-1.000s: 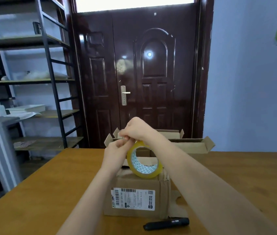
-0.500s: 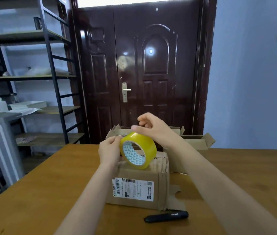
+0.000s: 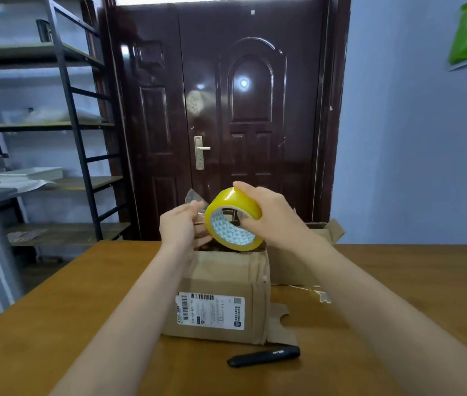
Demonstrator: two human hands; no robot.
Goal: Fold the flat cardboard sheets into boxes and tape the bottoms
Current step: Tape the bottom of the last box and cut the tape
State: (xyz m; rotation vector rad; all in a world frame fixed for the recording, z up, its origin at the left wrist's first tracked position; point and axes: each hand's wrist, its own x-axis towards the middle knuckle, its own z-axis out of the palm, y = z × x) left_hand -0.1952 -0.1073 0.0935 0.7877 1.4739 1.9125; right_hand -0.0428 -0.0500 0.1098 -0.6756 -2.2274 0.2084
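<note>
A folded cardboard box (image 3: pixel 223 284) with a white shipping label stands on the wooden table (image 3: pixel 55 324) in front of me. Above its far edge I hold a yellow tape roll (image 3: pixel 233 218) in my right hand (image 3: pixel 272 215), thumb inside the core. My left hand (image 3: pixel 182 227) pinches the clear free end of the tape (image 3: pixel 195 200), pulled a short way off the roll to the left. Behind, on the right, sits a second open cardboard box (image 3: pixel 309 252), partly hidden by my right arm.
A black utility knife (image 3: pixel 263 356) lies on the table just in front of the box. A torn scrap of tape (image 3: pixel 319 294) lies right of the box. A metal shelf rack (image 3: pixel 69 138) stands left, a dark door (image 3: pixel 226 124) behind the table.
Both hands lifted the tape roll higher above the box. The roll tilted, and my left hand peeled the tape end free and drew it leftward.
</note>
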